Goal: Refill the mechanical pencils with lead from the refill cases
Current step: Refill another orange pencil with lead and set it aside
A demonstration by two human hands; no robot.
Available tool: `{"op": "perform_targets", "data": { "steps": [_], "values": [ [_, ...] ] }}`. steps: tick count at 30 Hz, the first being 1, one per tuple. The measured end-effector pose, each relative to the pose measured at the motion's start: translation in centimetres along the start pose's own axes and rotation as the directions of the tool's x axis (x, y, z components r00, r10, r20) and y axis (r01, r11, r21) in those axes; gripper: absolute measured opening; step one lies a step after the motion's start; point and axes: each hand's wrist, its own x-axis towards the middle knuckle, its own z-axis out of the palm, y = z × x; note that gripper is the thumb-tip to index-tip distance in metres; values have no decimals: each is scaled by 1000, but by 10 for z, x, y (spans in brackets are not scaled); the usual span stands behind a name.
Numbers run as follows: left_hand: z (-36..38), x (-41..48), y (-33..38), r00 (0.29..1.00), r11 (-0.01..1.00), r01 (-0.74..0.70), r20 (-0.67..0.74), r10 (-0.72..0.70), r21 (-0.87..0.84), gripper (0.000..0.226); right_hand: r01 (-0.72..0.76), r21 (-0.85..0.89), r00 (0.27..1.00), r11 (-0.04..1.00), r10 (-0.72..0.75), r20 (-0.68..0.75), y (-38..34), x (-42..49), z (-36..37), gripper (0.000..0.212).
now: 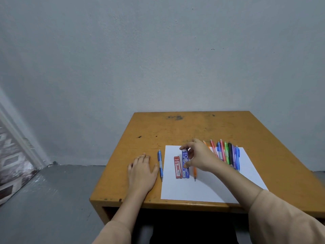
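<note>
The right hand (198,155) pinches the blue refill case (185,170), a flat plastic slab lying lengthwise away from the person on the white paper sheet (211,187), against the red refill case (178,168). The left hand (142,169) lies flat and relaxed off the sheet's left edge, beside a slim blue pencil (160,166).

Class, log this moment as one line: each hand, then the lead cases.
left hand: flat on desk beside blue mechanical pencil | right hand: pinches blue refill case on white paper | red refill case: beside it
</note>
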Motion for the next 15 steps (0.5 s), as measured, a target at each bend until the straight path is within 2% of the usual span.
{"op": "perform_targets", "data": {
  "steps": [5, 11, 15],
  "values": [
    [-1, -1, 1, 1000, 1000, 6, 3, -6, -6, 58, -36, 243, 999, 969, 32, 18, -3, -6, -6, 27],
    [-4, -2, 2, 1000, 1000, 2, 2, -2, -27, 54, -58, 435, 998, 898, 57, 17, -6, -12, -10, 22],
    [-7, -4, 2, 998, 995, -16, -62, 9, -101, 45, -47, 541, 996, 840, 80, -38, -7, -16, -15, 27]
  ]
}}
